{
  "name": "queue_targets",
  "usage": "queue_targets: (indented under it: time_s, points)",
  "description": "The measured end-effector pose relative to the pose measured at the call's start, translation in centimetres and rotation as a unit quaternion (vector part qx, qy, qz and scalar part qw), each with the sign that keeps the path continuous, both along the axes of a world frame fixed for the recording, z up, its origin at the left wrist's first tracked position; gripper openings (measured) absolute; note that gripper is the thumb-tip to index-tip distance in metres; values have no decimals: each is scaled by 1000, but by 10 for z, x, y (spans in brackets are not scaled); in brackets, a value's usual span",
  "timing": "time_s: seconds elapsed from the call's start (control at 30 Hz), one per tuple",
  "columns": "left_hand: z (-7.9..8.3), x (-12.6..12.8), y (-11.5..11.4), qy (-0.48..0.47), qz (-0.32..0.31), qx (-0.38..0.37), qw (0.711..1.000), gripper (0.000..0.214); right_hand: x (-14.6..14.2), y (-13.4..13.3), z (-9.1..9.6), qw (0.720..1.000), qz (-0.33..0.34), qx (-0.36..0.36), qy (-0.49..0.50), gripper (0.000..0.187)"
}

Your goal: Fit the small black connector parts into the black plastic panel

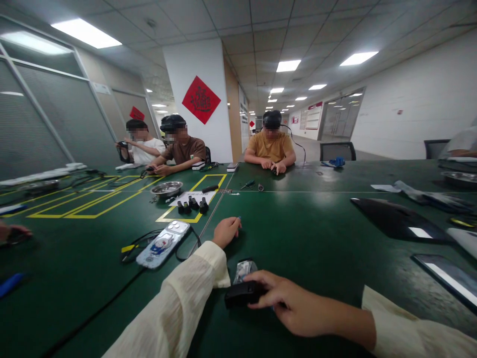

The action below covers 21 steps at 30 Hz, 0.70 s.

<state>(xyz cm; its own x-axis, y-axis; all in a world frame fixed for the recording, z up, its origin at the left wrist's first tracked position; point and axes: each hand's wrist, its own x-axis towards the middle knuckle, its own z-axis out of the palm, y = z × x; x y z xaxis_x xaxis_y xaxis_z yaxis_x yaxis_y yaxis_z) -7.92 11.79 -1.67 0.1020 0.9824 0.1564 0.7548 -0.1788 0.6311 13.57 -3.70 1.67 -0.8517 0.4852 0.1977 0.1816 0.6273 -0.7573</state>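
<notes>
My left hand (226, 231) rests on the green table (298, 233), fingers curled into a pinch around a small thin thing with a bluish tip. My right hand (294, 303) lies nearer to me, its fingers wrapped round a small black box-shaped object (242, 294). A small clear plastic bag (244, 270) lies just behind that black object, between my two hands. Both arms wear cream sleeves.
A white power bank with a cartoon sticker (163, 244) and black cables lie to the left. Farther off sit a metal bowl (166, 188), several small black parts (192, 205) and a screwdriver (246, 184). Dark trays (395, 219) lie at right. Three people sit across the table.
</notes>
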Motion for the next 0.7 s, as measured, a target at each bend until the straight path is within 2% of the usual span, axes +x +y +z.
queue_targets:
  time_s: [0.1, 0.27, 0.33, 0.4, 0.47, 0.5, 0.57, 0.63, 0.7]
  points:
    - [1, 1, -1, 5, 1, -3, 1000, 40, -4, -2, -6, 999, -53, 4, -14, 57]
    - [-1, 1, 0, 11, 0, 0, 1000, 40, 3, 3, -7, 994, -77, 62, -52, 43]
    - [-2, 0, 1, 12, -2, 3, 1000, 40, 15, 13, -5, 984, -132, 108, -58, 41]
    - [-2, 0, 0, 13, -4, 6, 1000, 40, 35, 31, -5, 958, -223, 166, -70, 40]
    - [-1, 1, 0, 12, -8, 9, 1000, 40, 65, 55, -6, 904, -328, 248, -116, 40]
    - [-1, 1, -1, 10, -11, 12, 1000, 40, 84, 69, -8, 861, -380, 297, -159, 42]
    - [-1, 3, -2, 3, -18, 20, 1000, 41, 125, 93, -9, 774, -444, 372, -255, 45]
    - [-2, 5, -3, -4, -28, 30, 999, 42, 170, 112, -8, 714, -489, 383, -324, 45]
    - [-2, 6, -3, -9, -36, 38, 999, 42, 214, 123, -5, 665, -558, 344, -359, 49]
